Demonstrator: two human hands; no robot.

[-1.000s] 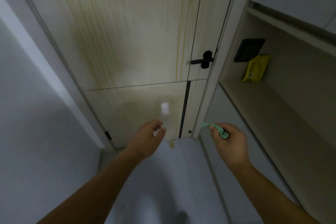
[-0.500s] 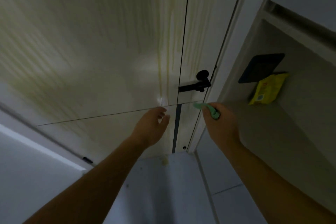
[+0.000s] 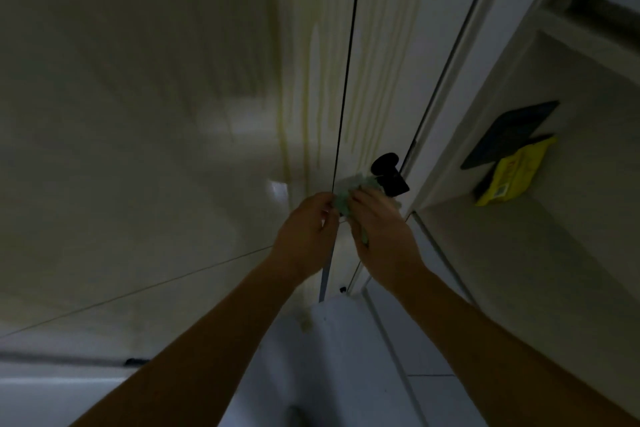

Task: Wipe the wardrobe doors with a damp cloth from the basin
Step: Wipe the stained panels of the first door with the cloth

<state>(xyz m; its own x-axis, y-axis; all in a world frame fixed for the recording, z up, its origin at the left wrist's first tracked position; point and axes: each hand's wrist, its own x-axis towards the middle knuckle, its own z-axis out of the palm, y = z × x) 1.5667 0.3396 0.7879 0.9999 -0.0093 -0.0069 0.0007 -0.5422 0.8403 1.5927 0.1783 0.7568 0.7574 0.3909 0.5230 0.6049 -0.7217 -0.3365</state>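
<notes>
**Current step: preparing the cloth at the door**

The left hand [image 3: 306, 225] and the right hand [image 3: 381, 229] meet in front of the pale wood-grain wardrobe door [image 3: 173, 114]. Between them they hold the small pale-green cloth [image 3: 351, 185]. The grip of each hand is clamped on it, with the fingers curled round opposite ends. The cloth is bunched, not spread flat. It sits at the dark vertical seam between the wide door and the narrow door panel [image 3: 381, 62], just beside the black lever handle [image 3: 389, 173] and above the horizontal seam. Whether it touches the door cannot be determined.

Judgement: the two-handed hold serves to open or refold the cloth into a flat pad, since a bunched cloth wipes a narrow track. Yellowish vertical streaks run down the door above the hands (these are the likely target). The wiping itself appears not yet begun on this area.

To the right, an open shelf [image 3: 519, 253] carries a yellow packet [image 3: 509, 177] and a dark flat rectangular object [image 3: 509, 135] against its back edge. No basin is in view.
</notes>
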